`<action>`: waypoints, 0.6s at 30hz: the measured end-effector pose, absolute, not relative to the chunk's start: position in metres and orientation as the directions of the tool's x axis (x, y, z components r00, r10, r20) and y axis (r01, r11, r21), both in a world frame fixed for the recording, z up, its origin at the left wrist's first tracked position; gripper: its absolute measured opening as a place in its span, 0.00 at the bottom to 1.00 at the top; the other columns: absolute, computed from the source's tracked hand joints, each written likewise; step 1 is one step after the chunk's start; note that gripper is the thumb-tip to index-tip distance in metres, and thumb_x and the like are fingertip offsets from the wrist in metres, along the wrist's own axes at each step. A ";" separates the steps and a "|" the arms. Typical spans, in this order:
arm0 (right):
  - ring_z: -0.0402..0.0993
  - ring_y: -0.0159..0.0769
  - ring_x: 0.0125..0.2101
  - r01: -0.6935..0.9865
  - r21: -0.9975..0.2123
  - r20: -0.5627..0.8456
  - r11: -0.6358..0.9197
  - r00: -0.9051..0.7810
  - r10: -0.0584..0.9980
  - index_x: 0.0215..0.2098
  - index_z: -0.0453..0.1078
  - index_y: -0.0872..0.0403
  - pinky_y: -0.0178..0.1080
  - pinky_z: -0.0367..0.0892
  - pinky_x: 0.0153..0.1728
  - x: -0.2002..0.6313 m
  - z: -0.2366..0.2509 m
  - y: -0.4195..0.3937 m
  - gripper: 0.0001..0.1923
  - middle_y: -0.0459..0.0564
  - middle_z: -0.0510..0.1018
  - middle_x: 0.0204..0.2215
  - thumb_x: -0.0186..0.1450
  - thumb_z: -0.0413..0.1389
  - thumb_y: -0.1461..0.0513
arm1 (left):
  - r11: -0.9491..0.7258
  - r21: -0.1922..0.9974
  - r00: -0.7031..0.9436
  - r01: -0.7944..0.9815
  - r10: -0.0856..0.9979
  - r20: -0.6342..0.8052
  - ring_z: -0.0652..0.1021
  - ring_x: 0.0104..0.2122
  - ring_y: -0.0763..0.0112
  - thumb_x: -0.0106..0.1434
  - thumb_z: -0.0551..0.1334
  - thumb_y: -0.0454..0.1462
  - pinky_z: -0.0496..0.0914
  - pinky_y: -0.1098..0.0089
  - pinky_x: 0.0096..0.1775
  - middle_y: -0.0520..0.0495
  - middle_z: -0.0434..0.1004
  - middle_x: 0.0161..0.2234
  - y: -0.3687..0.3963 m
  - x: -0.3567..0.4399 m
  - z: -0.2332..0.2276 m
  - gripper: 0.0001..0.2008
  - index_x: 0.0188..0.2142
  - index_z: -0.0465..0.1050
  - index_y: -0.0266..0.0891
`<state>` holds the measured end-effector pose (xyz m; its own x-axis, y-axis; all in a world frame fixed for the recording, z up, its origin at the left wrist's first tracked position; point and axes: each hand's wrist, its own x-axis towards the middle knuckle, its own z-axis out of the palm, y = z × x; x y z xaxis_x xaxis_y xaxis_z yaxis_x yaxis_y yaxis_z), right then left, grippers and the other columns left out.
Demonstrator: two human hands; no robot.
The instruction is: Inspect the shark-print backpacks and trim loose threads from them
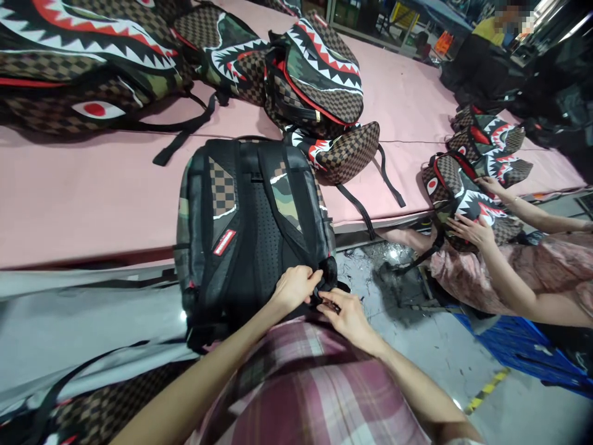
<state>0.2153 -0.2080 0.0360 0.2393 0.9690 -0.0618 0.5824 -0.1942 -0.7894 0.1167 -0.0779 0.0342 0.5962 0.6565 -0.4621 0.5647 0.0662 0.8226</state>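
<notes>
Two hands meet at the near right corner of a black backpack (252,228) that lies back-panel up, half on the pink table (92,198) and half over its near edge, against the person's plaid shirt (306,383). The left hand (294,287) is curled, its fingers closed on the dark end of the right shoulder strap (330,272) where that strap reaches the bag's bottom corner. The right hand (347,315) sits just beside it, thumb and forefinger pinched together on something small and dark below the strap end; whether that is a buckle or loose webbing is too blurred to tell. The work seems to be fitting or checking the strap's lower end, and it would go best with the left hand keeping the strap flat and untwisted while the right hand works the small piece, with the bag's weight left on the table rather than hanging. The main risk looks like the bag sliding off the edge, so bracing it against the body helps. Farther off, shark-mouth backpacks (319,74) are heaped on the table, and at the right another person's hands (472,228) rest on one more such bag (463,198) above the grey floor (417,346).
</notes>
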 end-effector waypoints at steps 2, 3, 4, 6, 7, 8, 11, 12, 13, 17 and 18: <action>0.72 0.34 0.28 0.596 -0.787 -0.024 -0.161 0.231 0.973 0.45 0.72 0.51 0.35 0.66 0.30 0.216 0.037 -0.208 0.13 0.48 0.76 0.29 0.62 0.53 0.60 | 0.113 0.855 0.600 0.506 0.666 -0.443 0.71 0.16 0.68 0.56 0.53 0.48 0.63 0.70 0.27 0.50 0.68 0.11 -0.079 0.109 0.029 0.19 0.16 0.63 0.41; 0.72 0.33 0.27 0.599 -0.789 0.000 -0.135 0.220 0.976 0.46 0.71 0.50 0.35 0.66 0.29 0.219 0.040 -0.208 0.14 0.48 0.76 0.29 0.63 0.53 0.59 | 0.150 0.874 0.592 0.463 0.681 -0.431 0.73 0.18 0.68 0.58 0.50 0.48 0.65 0.70 0.28 0.48 0.71 0.14 -0.079 0.105 0.028 0.19 0.18 0.64 0.41; 0.72 0.33 0.27 0.609 -0.787 0.033 -0.100 0.204 0.978 0.47 0.70 0.50 0.35 0.67 0.30 0.223 0.044 -0.207 0.15 0.48 0.76 0.29 0.63 0.53 0.59 | 0.215 0.894 0.580 0.392 0.697 -0.422 0.74 0.21 0.68 0.59 0.49 0.48 0.67 0.69 0.30 0.47 0.73 0.17 -0.080 0.100 0.027 0.19 0.20 0.64 0.40; 0.73 0.35 0.30 0.658 -0.753 0.117 -0.018 0.161 0.980 0.53 0.65 0.50 0.36 0.68 0.32 0.233 0.058 -0.205 0.20 0.48 0.76 0.32 0.62 0.54 0.57 | 0.395 0.902 0.564 0.175 0.711 -0.420 0.77 0.27 0.67 0.58 0.51 0.48 0.69 0.68 0.35 0.45 0.76 0.23 -0.081 0.092 0.027 0.17 0.23 0.67 0.39; 0.73 0.37 0.33 0.697 -0.717 0.158 0.011 0.148 0.976 0.55 0.62 0.51 0.37 0.68 0.35 0.238 0.066 -0.203 0.24 0.50 0.76 0.35 0.62 0.54 0.55 | 0.478 0.877 0.565 0.055 0.709 -0.422 0.77 0.29 0.67 0.57 0.54 0.47 0.69 0.67 0.38 0.44 0.77 0.24 -0.081 0.088 0.028 0.16 0.24 0.68 0.38; 0.73 0.39 0.36 0.742 -0.670 0.196 0.023 0.147 0.969 0.58 0.58 0.53 0.39 0.68 0.37 0.243 0.074 -0.201 0.28 0.52 0.76 0.38 0.61 0.55 0.54 | 0.542 0.839 0.570 -0.046 0.704 -0.423 0.77 0.30 0.66 0.55 0.57 0.47 0.69 0.67 0.39 0.44 0.77 0.25 -0.082 0.086 0.029 0.14 0.25 0.70 0.38; 0.72 0.41 0.39 0.851 -0.525 0.295 0.006 0.176 0.939 0.56 0.58 0.55 0.41 0.66 0.40 0.254 0.094 -0.192 0.23 0.55 0.75 0.40 0.64 0.51 0.58 | 0.548 0.827 0.563 -0.126 0.726 -0.396 0.76 0.31 0.66 0.54 0.61 0.44 0.69 0.67 0.42 0.45 0.78 0.26 -0.082 0.084 0.031 0.12 0.23 0.74 0.38; 0.71 0.41 0.39 0.874 -0.485 0.324 0.016 0.163 0.932 0.53 0.60 0.55 0.41 0.65 0.39 0.257 0.098 -0.189 0.19 0.55 0.75 0.39 0.65 0.49 0.59 | 0.514 0.849 0.552 -0.121 0.746 -0.373 0.76 0.32 0.66 0.54 0.61 0.44 0.68 0.67 0.43 0.46 0.78 0.26 -0.081 0.084 0.031 0.12 0.23 0.75 0.38; 0.71 0.40 0.38 0.894 -0.447 0.348 0.041 0.132 0.928 0.50 0.63 0.54 0.40 0.64 0.38 0.260 0.101 -0.184 0.15 0.54 0.75 0.38 0.65 0.49 0.60 | 0.475 0.872 0.544 -0.113 0.765 -0.346 0.76 0.33 0.65 0.55 0.60 0.43 0.68 0.67 0.44 0.46 0.78 0.26 -0.080 0.085 0.031 0.12 0.22 0.75 0.39; 0.67 0.37 0.35 0.951 -0.266 0.400 0.160 -0.042 0.915 0.45 0.69 0.51 0.40 0.58 0.36 0.270 0.111 -0.165 0.11 0.50 0.75 0.36 0.65 0.52 0.59 | 0.339 0.940 0.546 -0.035 0.794 -0.266 0.76 0.32 0.63 0.55 0.60 0.42 0.68 0.66 0.42 0.47 0.78 0.26 -0.072 0.085 0.031 0.11 0.23 0.77 0.40; 0.66 0.36 0.35 0.960 -0.218 0.406 0.175 -0.073 0.911 0.44 0.70 0.50 0.40 0.56 0.35 0.271 0.113 -0.161 0.11 0.49 0.75 0.35 0.65 0.53 0.59 | 0.311 0.950 0.551 -0.011 0.795 -0.254 0.77 0.31 0.63 0.55 0.60 0.42 0.68 0.66 0.41 0.48 0.79 0.26 -0.069 0.085 0.032 0.11 0.23 0.77 0.40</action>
<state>0.2714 -0.1608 0.1127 -0.0733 0.9107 0.4065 0.9601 0.1747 -0.2182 0.0845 -0.0695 0.0316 0.5514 0.7947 -0.2538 -0.0105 0.3109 0.9504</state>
